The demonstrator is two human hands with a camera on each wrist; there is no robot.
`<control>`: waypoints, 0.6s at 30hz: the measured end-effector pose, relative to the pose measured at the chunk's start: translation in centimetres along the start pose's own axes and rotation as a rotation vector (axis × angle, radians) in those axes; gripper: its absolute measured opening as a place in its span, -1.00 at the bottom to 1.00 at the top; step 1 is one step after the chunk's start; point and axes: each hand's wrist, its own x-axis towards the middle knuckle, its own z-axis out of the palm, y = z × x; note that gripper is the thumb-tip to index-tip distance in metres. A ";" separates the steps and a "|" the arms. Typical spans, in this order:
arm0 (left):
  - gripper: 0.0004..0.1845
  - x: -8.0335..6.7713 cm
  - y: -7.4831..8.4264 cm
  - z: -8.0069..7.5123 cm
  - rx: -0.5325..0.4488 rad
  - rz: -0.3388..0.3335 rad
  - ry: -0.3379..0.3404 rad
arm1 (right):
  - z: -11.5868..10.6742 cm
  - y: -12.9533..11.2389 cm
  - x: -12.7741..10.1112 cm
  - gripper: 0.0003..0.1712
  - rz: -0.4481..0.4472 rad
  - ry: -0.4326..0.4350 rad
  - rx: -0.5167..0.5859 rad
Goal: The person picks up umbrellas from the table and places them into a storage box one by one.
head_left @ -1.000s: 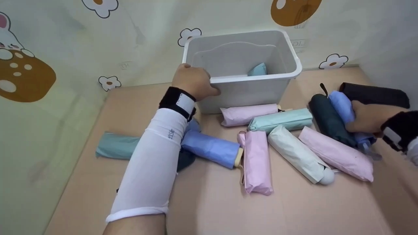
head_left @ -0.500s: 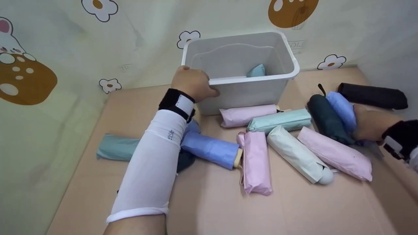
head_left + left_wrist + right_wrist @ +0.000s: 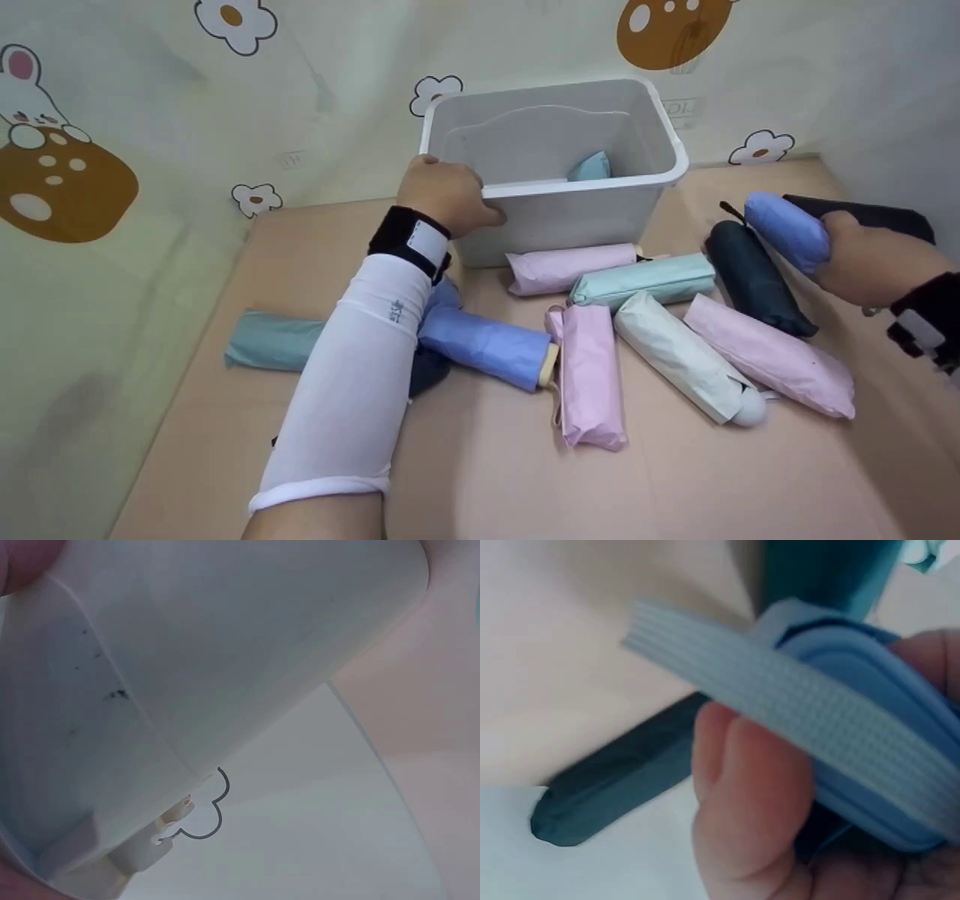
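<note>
My left hand (image 3: 444, 193) grips the near left rim of a white plastic bin (image 3: 577, 217); the left wrist view shows only the bin's wall (image 3: 225, 652) close up. A light blue folded umbrella (image 3: 591, 166) lies inside the bin. My right hand (image 3: 862, 262) holds a blue folded umbrella (image 3: 786, 229) lifted off the table at the right. In the right wrist view my fingers (image 3: 742, 795) curl round that umbrella's blue strap and handle end (image 3: 832, 757).
Several folded umbrellas lie on the pink tabletop (image 3: 487, 465): pink (image 3: 570, 266), teal (image 3: 645, 279), pale green (image 3: 682, 356), pink (image 3: 769, 352), dark green (image 3: 754, 279), black (image 3: 885, 214), pink (image 3: 591, 375), blue (image 3: 484, 345), teal (image 3: 270, 341). Patterned walls enclose the back and sides.
My right hand has lifted the blue umbrella up off the pile, away from the dark green one. The left hand has stayed on the bin's rim.
</note>
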 end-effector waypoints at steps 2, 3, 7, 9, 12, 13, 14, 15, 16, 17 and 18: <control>-0.54 0.0 0.0 0.0 -0.001 0.001 -0.001 | -0.6 -0.6 -0.3 -0.19 0.001 0.045 0.040; -0.54 0.0 0.0 0.0 0.000 0.000 -0.001 | -0.9 -0.9 -0.4 -0.17 -0.003 0.066 0.061; -0.53 0.0 0.0 0.0 0.007 -0.001 -0.003 | -2.5 -2.4 -0.9 -0.08 -0.028 0.143 0.141; -0.52 0.0 0.0 0.0 0.013 0.001 -0.005 | -3.2 -3.3 -1.0 -0.06 -0.043 0.178 0.167; -0.52 0.1 0.0 0.0 0.019 0.004 -0.008 | -4.0 -5.0 -1.0 -0.05 -0.060 0.219 0.215; -0.52 0.1 0.0 0.0 0.021 0.005 -0.009 | -4.3 -5.6 -1.0 -0.06 -0.067 0.230 0.235; -0.52 0.1 0.0 0.0 0.021 0.005 -0.009 | -4.6 -6.2 -0.9 -0.06 -0.075 0.237 0.256; -0.53 0.1 0.0 0.0 0.020 0.004 -0.006 | -4.9 -6.8 -0.9 -0.07 -0.087 0.249 0.277; -0.53 0.1 0.0 0.1 0.016 0.001 -0.005 | -5.2 -7.4 -0.7 -0.07 -0.103 0.266 0.301; -0.53 0.1 0.0 0.1 0.013 -0.002 -0.003 | -5.5 -8.1 -0.6 -0.08 -0.116 0.281 0.321; -0.53 0.1 0.0 0.1 0.013 -0.002 -0.001 | -5.8 -8.8 -0.5 -0.09 -0.134 0.302 0.340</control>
